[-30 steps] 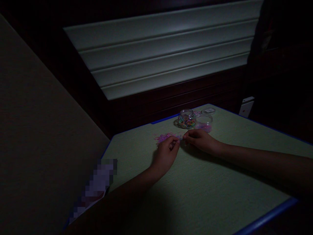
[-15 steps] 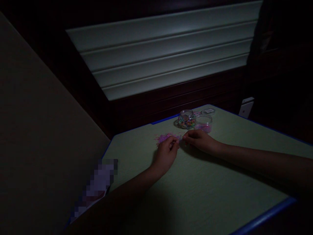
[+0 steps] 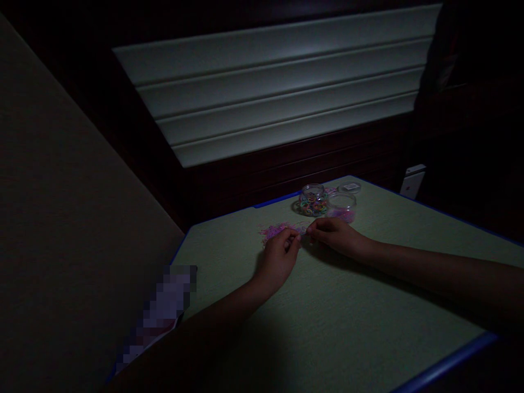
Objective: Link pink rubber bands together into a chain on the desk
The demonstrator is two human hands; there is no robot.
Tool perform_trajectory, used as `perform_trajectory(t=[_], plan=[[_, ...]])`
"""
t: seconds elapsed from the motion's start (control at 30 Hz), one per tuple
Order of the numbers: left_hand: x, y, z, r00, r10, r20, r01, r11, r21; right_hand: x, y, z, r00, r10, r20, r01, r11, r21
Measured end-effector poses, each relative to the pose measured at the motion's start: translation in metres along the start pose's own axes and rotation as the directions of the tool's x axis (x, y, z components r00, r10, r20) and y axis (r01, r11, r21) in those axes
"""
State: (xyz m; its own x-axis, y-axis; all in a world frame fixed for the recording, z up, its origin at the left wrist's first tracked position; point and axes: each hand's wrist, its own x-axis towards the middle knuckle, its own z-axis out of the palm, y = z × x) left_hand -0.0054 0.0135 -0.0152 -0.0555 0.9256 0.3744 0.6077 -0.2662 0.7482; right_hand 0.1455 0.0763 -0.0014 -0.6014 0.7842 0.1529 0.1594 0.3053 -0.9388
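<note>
My left hand [image 3: 280, 256] is closed in a pinch just in front of a loose pile of tiny pink and purple bands [image 3: 271, 231]. Close by on its right, my right hand [image 3: 336, 236] also pinches, its fingertips almost meeting the left ones. A small pale bit shows between the two pinches, too small and dim to name. Behind my right hand stands an open clear jar [image 3: 342, 203] with pink bands in the bottom. Left of it, another clear jar [image 3: 313, 204] holds multicoloured rings.
A clear lid [image 3: 350, 187] with a white label lies at the far corner of the green, blue-edged table [image 3: 360, 327]. A blurred-out sheet [image 3: 170, 300] lies by the left edge. A slatted panel [image 3: 278, 87] stands behind the table, and a white box [image 3: 412, 181] sits beyond its right side.
Both hands stay pinched over almost the same spot. The pale bit between their fingertips shows a little more clearly now. The jars and the pile have not moved.
</note>
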Motion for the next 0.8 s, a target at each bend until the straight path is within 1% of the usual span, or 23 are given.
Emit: perform_trajectory(t=[0.27, 0.43, 0.6, 0.8], plan=[[0.0001, -0.0006, 0.0, 1.0, -0.001, -0.001, 0.001, 1.0, -0.005, -0.0018, -0.0017, -0.0004, 1.0, 0.004, 0.007, -0.004, 1.0, 0.028], [0.0001, -0.0002, 0.0002, 1.0, -0.005, 0.0, 0.005, 1.0, -0.025, 0.0004, 0.0016, 0.0, 1.0, -0.012, 0.008, 0.012, 1.0, 0.015], [0.0002, 0.0001, 0.0001, 1.0, -0.004, 0.002, 0.004, 0.999, -0.032, 0.0001, -0.0001, 0.0002, 1.0, -0.008, 0.009, 0.008, 1.0, 0.016], [0.0005, -0.0018, -0.0001, 1.0, 0.002, 0.01, -0.002, 1.0, -0.014, 0.001, 0.0014, 0.0003, 1.0, -0.012, 0.006, 0.012, 0.999, 0.039]])
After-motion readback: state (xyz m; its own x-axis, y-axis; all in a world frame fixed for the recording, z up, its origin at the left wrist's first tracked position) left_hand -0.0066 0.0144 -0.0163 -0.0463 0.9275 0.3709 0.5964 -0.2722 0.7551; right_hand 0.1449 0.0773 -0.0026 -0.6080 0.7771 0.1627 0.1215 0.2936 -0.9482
